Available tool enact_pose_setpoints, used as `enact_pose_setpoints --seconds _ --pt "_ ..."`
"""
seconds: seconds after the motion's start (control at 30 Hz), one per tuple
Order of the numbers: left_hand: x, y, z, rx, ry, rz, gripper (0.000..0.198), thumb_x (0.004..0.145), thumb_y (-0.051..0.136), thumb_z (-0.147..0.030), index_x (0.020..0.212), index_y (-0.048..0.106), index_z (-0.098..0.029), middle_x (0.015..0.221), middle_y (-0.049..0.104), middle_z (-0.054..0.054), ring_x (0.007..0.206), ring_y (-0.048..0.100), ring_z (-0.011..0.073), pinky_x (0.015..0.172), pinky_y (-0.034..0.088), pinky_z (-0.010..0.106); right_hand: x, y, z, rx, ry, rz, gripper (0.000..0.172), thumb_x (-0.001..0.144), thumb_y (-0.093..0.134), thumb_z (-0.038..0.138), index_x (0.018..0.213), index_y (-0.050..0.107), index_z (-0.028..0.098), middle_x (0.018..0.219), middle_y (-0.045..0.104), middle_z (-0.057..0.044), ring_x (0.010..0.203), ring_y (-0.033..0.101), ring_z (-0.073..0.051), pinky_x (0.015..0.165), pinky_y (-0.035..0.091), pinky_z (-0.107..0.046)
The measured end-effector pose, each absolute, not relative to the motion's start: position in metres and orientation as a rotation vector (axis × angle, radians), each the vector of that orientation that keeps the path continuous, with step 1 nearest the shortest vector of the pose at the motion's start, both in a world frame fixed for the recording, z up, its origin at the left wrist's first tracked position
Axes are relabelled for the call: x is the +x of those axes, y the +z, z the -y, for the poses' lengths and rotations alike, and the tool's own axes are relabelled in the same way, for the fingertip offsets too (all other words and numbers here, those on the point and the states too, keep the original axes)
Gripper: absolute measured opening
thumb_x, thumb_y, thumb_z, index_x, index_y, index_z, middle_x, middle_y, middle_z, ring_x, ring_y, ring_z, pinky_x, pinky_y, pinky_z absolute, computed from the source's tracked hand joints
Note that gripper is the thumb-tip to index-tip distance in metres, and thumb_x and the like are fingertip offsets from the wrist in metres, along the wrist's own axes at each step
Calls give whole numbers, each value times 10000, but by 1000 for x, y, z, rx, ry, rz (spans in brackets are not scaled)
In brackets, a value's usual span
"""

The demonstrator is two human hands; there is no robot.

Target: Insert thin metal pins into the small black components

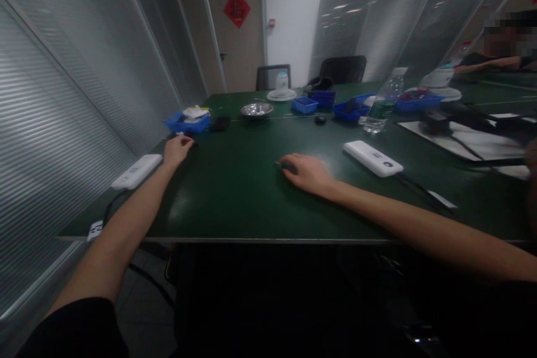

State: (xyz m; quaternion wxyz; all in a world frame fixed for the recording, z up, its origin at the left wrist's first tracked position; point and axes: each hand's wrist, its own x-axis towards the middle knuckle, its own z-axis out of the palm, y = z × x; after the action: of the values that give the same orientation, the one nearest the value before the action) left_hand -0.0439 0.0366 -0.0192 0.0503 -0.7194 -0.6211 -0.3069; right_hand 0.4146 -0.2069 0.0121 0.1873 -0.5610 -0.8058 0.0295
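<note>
My right hand (309, 173) rests on the green table (235, 196), its fingers closed around a small dark object (287, 166) with a thin light tip pointing left. What kind of object that is I cannot make out. Farther left, my left hand (178, 149) is at the table's left side, just in front of a blue basket (172, 125) with white and yellow items in it. Its thumb and fingers are pinched together near something small and dark, too blurred to name. A white power bank (137, 171) lies beside my left forearm.
A second white power bank (372, 158) with a cable lies right of my right hand. Beyond stand a metal bowl (257, 116), a blue basket (304, 105), a water bottle (382, 105) and a black-edged tray (440, 145). Another person's arm (489, 65) rests at the far right.
</note>
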Motion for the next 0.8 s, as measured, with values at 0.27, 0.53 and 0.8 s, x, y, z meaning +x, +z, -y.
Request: enact_pose_setpoints --seconds 0.27,0.53,0.8 --pt "-56 -25 -46 -2178 -933 1954 364 910 637 -424 1101 801 -161 1059 791 108 987 720 273 927 508 317 414 12 206 -1586 90 2265 337 991 588 365 1302 656 253 1145 720 -71 893 670 -214 722 472 -308" --pt "-60 -27 -49 -2185 -948 1995 328 897 658 -400 1080 816 -179 1058 795 95 995 723 275 915 516 317 414 15 209 -1580 90 2270 337 996 576 366 1302 653 249 1172 714 -68 897 672 -214 722 481 -313" --pt "-65 -30 -53 -2231 -992 1999 322 890 673 -411 1088 816 -201 1062 796 88 1005 720 277 893 514 319 413 13 207 -1603 71 2274 340 990 582 366 1306 648 261 1196 716 -65 926 681 -224 725 481 -313"
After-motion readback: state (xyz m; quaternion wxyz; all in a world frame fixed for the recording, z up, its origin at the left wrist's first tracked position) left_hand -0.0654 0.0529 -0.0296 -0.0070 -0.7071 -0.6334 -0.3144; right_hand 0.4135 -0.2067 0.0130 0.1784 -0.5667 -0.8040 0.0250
